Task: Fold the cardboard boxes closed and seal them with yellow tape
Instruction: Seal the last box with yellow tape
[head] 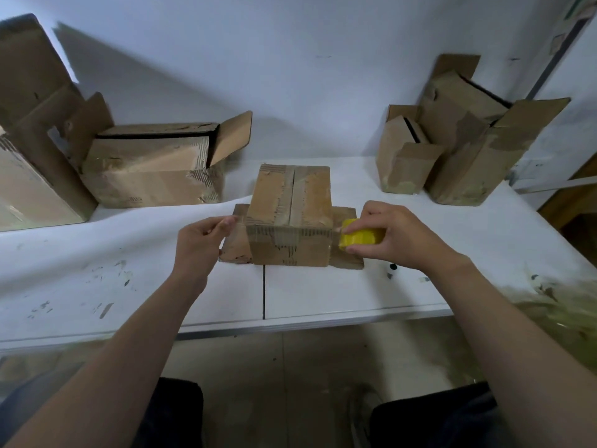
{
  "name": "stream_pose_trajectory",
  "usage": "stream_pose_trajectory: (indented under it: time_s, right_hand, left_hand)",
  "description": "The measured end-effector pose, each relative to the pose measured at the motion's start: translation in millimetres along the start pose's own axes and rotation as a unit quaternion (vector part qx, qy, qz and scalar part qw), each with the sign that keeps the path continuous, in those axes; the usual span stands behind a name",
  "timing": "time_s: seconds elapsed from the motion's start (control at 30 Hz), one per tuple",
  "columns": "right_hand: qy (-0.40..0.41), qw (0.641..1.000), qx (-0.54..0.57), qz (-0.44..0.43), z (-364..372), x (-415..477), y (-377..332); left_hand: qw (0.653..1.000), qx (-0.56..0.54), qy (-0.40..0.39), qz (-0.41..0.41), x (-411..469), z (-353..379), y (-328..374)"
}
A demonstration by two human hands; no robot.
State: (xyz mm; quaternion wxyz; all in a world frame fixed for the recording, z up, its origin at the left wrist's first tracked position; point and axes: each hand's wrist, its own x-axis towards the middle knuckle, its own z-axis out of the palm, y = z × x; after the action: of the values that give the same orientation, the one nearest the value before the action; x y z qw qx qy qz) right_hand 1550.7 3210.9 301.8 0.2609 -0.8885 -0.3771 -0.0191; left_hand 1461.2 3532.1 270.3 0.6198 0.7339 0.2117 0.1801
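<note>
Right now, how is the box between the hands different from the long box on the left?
The middle box has its top flaps folded shut; the long box has an end flap standing open. The middle box sits nearer the front; the long box lies back by the wall. Both are worn brown cardboard.

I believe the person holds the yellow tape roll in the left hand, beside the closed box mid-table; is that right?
Not quite: the head view shows the yellow tape roll in the right hand, not the left hand; it is indeed beside the closed box mid-table.
</note>
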Motion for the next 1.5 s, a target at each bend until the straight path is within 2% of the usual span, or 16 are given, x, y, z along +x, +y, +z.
stream_pose_trajectory:
  time_s: [0.4, 0.63, 0.77, 1.07, 1.5]
  right_hand:
    - [0.016, 1.000, 0.003, -0.001, 10.9, 17.4, 15.0]
    - [0.084, 0.994, -0.006, -0.077, 4.8, 13.4, 13.5]
    - [0.088, 0.993, -0.001, -0.081, 4.3, 12.0, 13.9]
    - [0.084, 0.993, -0.010, -0.088, 1.6, 10.7, 7.6]
    - [0.034, 0.998, 0.009, -0.048, 8.4, 11.9, 17.1]
  left_hand:
    - [0.999, -0.016, 0.016, 0.023, 30.7, 14.8, -10.1]
    - [0.987, -0.021, 0.069, 0.145, 23.0, 12.4, 0.8]
    - [0.989, -0.025, 0.059, 0.131, 21.4, 15.5, -2.7]
    - [0.988, -0.110, 0.052, 0.094, 17.5, 19.2, -5.7]
    - [0.998, -0.016, 0.042, 0.046, 24.4, 25.0, -23.4]
